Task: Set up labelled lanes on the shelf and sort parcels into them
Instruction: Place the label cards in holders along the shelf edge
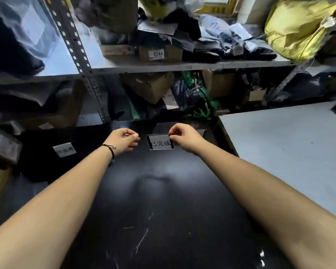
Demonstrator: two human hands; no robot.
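A: Whereabouts of label (160, 143)?
B: Upright on bench (163, 200), corner pinched by right hand (182, 138). Left hand (124, 141) curled; hold unclear.
A: Tips?
B: Square up, face forward, press down.

Txt on left label (64, 149) blurred, unreadable — right hand (182, 136) hides rt edge of sign holder (160, 142).

the label stand (160, 143) stands on the worktop (163, 200), toward its far edge. the right hand (182, 136) pinches its upper right corner; the left hand (124, 139) is just beside it on the left. further left, a second label (64, 149) lies on a parcel (43, 164). a table (289, 152) adjoins on the right. behind stands the shelf (182, 66).
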